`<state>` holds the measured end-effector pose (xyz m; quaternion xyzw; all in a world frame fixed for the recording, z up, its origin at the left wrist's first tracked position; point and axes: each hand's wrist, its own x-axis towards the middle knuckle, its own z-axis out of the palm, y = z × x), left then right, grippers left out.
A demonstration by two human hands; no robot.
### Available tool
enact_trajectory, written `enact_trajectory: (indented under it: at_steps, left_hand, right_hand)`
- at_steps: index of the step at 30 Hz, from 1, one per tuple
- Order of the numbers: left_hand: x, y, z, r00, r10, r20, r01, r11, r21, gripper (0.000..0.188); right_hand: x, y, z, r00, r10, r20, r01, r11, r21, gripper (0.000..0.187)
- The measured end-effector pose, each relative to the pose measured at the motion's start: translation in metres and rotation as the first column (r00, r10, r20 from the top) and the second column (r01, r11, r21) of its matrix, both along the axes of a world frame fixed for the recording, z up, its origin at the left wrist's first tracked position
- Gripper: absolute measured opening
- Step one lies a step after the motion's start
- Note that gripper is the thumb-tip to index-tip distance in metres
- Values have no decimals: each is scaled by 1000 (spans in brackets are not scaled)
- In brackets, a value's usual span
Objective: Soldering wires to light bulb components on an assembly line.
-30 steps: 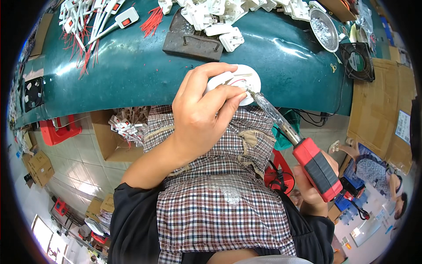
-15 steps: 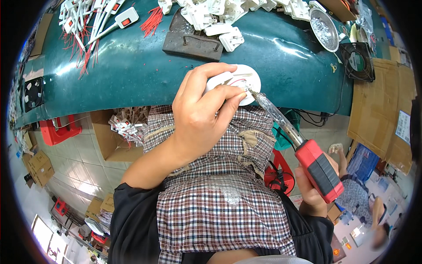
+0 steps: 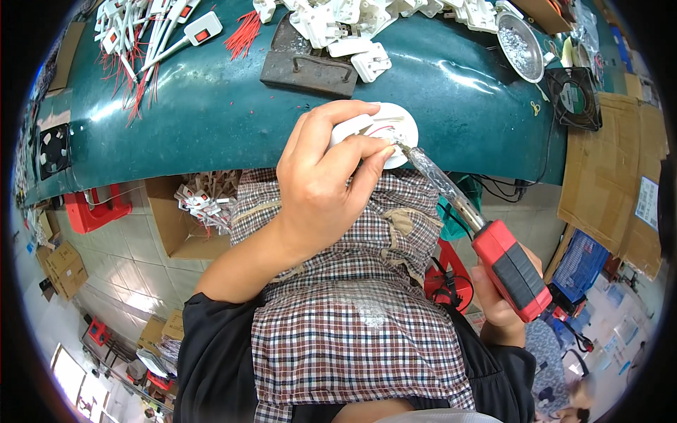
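At the near edge of the table, my left hand (image 3: 317,173) is closed around a round white plastic housing (image 3: 407,125) with a paler block on its left side. A thin red wire (image 3: 383,130) curves inside the open housing. My left thumb and index finger pinch together at its near side; whatever lies between their tips is too small to make out. My right hand (image 3: 497,303) grips the red and black handle of a soldering iron (image 3: 450,192). Its tip reaches into the housing, close beside the pinched fingertips.
Beyond the housing stands a dark metal block (image 3: 308,72) with a handle, below piled white plug parts (image 3: 345,21). Switch leads (image 3: 201,32), a bundle of red wires (image 3: 244,34), a metal bowl (image 3: 520,46) and a small fan (image 3: 575,99) lie around the green table (image 3: 190,127).
My hands and the iron have barely moved; its tip stays at the housing. At the lower right, a person in the background has shifted downward in the picture.
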<state>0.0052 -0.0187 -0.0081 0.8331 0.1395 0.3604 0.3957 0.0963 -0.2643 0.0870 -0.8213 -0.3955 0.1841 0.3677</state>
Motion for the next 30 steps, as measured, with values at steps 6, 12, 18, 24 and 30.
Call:
enact_trajectory:
  at_steps: [6,12,18,24,30]
  left_hand:
    - [-1,1,0,1000,-3,-2,3,1000,13,15]
    - [-1,1,1,1000,-4,-21,4,1000,-8,14]
    - [-1,1,4,999,-9,-40,8,1000,-21,15]
    - [-4,4,9,990,-86,-108,86,996,-4,12]
    - [-4,5,9,989,-91,-113,92,996,3,13]
  right_hand:
    - [-5,1,4,999,-31,30,31,999,10,22]
    - [-7,-4,2,992,-120,-26,121,993,6,19]
    - [-11,-27,-7,972,-236,-17,235,971,-30,19]
    - [-12,-22,-15,946,-294,-134,305,950,72,14]
    - [-15,-9,-19,888,-351,-297,420,881,216,14]
